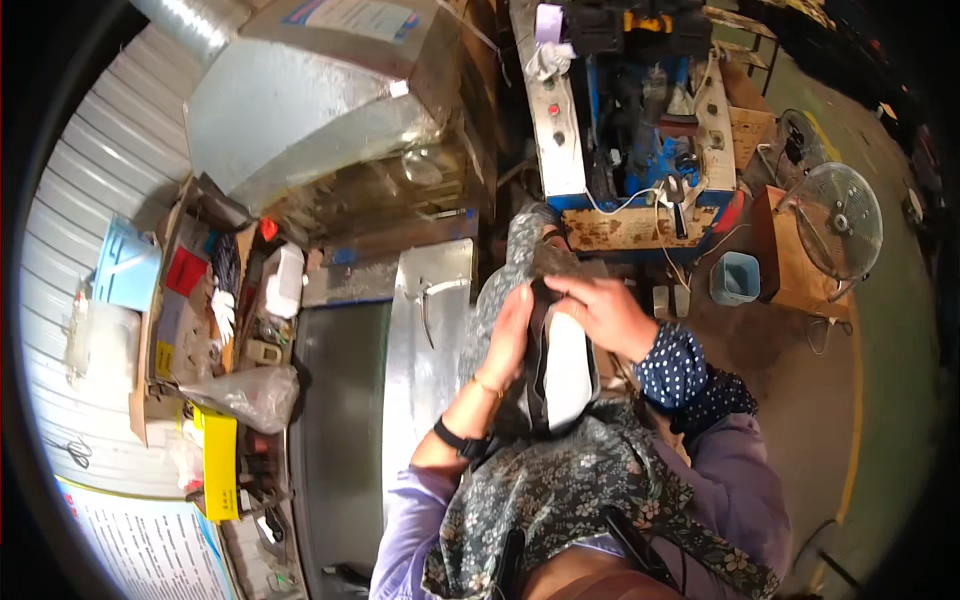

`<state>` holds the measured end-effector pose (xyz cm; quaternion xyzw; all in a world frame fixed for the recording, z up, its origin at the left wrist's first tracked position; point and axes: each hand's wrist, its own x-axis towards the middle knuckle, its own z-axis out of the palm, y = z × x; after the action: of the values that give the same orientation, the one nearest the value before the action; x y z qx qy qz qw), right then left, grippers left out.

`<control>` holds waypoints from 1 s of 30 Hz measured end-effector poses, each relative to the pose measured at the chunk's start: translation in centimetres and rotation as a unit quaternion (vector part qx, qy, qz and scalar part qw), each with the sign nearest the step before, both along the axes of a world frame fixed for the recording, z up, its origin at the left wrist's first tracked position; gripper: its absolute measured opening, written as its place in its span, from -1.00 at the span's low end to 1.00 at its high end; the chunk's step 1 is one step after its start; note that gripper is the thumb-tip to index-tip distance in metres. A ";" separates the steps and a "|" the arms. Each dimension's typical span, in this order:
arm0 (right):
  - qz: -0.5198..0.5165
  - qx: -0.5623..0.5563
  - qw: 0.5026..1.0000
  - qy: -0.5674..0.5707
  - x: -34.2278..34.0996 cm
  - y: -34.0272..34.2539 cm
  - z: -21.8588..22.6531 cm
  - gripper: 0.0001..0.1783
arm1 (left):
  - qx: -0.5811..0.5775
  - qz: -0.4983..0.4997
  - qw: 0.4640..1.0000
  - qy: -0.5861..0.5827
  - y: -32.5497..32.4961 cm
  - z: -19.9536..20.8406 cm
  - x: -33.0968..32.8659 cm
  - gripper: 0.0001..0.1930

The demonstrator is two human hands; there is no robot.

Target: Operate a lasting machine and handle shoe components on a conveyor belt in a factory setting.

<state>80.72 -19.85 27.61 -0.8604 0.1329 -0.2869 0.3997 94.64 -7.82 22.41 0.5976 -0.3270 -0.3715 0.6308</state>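
A dark shoe (568, 368) with a long white face turned up rests in my lap, its toe end pointing away from me. My left hand (508, 340) presses along its left side with the fingers together. From the right, my right hand (606, 315) reaches over its far end, thumb and fingers closed on the dark edge. Both thumbs meet near that end. The shoe's underside is hidden by my hands and the flowered apron (560, 490).
A metal-topped bench (425, 340) with a curved tool is at my left. Beyond it stands a cluttered shelf (150, 350). A blue machine (640, 210) is ahead. To the right are a light blue bin (735, 278) and a fan (838, 222) by a wooden box (785, 250).
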 end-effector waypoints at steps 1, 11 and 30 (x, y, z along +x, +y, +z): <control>0.007 -0.046 0.998 -0.042 0.6 -0.9 -0.2 -0.65 | -0.010 -0.028 0.987 0.157 -1.0 0.0 0.9 -0.45; 0.180 0.072 0.974 0.117 9.6 -5.9 -1.2 -0.65 | 0.009 0.092 0.971 0.221 -3.3 -2.1 6.6 -0.54; 0.038 0.257 0.955 0.141 12.5 1.8 -8.8 -0.69 | 0.013 0.091 0.984 -0.153 2.1 -5.2 14.2 -0.47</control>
<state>93.21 -18.08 18.79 -0.7648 0.2244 -0.1035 0.5950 108.86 -5.76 17.21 0.6828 -0.3589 -0.2212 0.5967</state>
